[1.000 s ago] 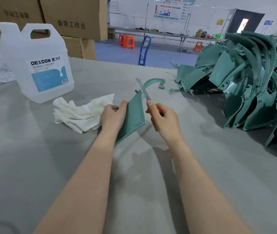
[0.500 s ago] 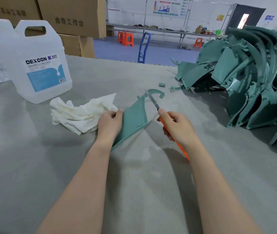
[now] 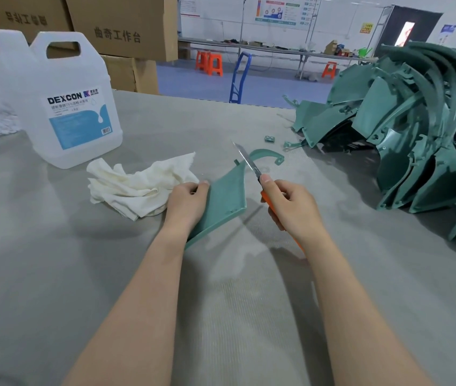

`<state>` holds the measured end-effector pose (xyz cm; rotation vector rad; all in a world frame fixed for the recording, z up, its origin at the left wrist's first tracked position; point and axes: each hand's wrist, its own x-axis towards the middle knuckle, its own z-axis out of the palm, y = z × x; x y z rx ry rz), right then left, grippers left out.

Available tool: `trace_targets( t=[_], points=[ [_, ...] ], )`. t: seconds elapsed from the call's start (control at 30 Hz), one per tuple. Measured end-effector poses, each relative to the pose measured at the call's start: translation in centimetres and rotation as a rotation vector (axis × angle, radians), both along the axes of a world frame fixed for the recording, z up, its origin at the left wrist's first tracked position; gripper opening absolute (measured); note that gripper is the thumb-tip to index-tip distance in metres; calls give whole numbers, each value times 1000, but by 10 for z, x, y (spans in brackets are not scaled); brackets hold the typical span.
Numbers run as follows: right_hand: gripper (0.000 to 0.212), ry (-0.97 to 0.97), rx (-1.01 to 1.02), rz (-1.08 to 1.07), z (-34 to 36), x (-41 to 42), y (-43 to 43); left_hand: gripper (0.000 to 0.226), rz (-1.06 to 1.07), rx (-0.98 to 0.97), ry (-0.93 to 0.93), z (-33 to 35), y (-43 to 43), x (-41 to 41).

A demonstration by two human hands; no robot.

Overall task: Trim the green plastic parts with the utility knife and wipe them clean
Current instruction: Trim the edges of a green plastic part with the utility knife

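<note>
1. Head view: the left hand point(image 3: 186, 203) has its fingers clenched on the 9 o'clock edge of the green part point(image 3: 221, 201), tilting it up off the tabletop point(image 3: 221, 316) — probably to expose the far rim.
2. The right hand point(image 3: 290, 207) grasps the utility knife point(image 3: 246, 160), thumb forward for control. The blade points to 11 o'clock beside the part's tip.
3. A cloth point(image 3: 137, 185) and jug point(image 3: 62, 107) lie at 10 o'clock, handy for wiping. The pile of parts point(image 3: 416, 140) sits at 2 o'clock.

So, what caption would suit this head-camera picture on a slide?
Left hand holds a green plastic part while the right hand holds an orange-handled knife at its edge, cloth nearby.
</note>
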<state>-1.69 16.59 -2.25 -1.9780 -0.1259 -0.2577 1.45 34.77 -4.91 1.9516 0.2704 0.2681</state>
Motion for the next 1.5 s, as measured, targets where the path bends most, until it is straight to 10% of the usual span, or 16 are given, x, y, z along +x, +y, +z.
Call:
trace_targets(
  t=[1.03,1.3,1.5],
  points=[
    [45,-17,43,34,2,-2,1,33,-87,-115,-2,1,0,-4],
    [31,-76,463,-141,20,-6,-6,29,-403,-191,273,7,-7,-7],
    [17,-47,258,-24,31,-12,-11,25,-597,-411,474,18,-15,-15]
  ],
)
